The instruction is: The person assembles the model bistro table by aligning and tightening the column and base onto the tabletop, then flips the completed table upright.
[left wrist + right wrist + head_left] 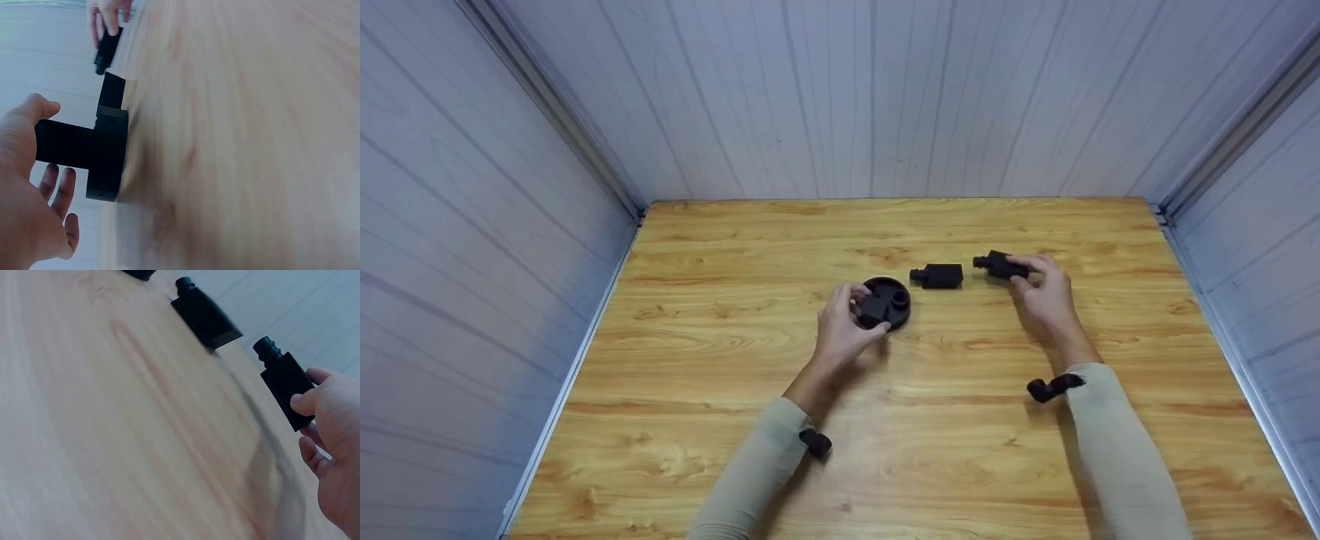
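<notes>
A round black disc-shaped base [899,316] with a raised round socket is in front of my left hand [840,322]. My left thumb and fingers are around a black rectangular block [64,144] that stands out from the base. With thumb and fingertips, my right hand [1044,294] pinches a black bottle-shaped block [288,388] by its wide body. Its narrow ribbed neck points left in the head view. Between the two hands, a similar black bottle-shaped block [943,276] lies on the table, neck toward the round base.
The wood-grain table [697,435] is enclosed by pale panel walls at the left [457,247], back [840,97] and right [1267,225]. A small black camera is strapped to each sleeved wrist.
</notes>
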